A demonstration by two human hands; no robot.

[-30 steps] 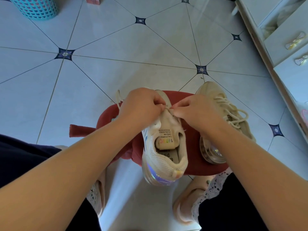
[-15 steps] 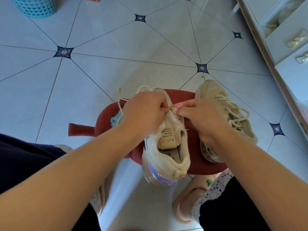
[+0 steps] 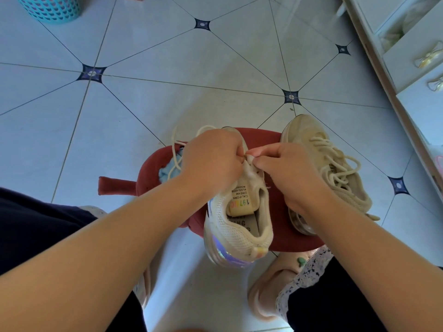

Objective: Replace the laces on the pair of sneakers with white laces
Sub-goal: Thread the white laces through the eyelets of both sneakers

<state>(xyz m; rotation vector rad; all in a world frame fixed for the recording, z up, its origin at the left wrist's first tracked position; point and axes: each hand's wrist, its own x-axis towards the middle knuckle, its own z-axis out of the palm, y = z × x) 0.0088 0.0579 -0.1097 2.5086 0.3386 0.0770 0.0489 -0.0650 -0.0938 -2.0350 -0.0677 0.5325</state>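
**Two sneakers on a red cushion, both hands pinched at one tongue**

At the top left edge stands a turquoise lattice basket; only its lower part is in view and its contents cannot be seen. Along the right edge runs a pale cabinet with drawers carrying two bow-shaped handles; what the drawers hold is not visible.

Two sneakers are in view, both on a red cushion that lies on the tiled floor. The near sneaker, white mesh with an iridescent heel, points away from the person, its heel overhanging the cushion's near edge. Its tongue label reads upside down and its opening is empty apart from a printed insole. The second sneaker, beige, sits at the cushion's right side, still threaded with a cream lace that loops loosely over its top.

The left hand is curled closed over the front of the near sneaker's tongue, fingers bunched; a cream lace trails out from under it to the left, over a bit of light blue cloth. The right hand has its thumb and fingertips pinched together on the top of the tongue, touching the left hand's fingers. Exactly what each pinch grips is hidden.

Two slippered feet show at the bottom.
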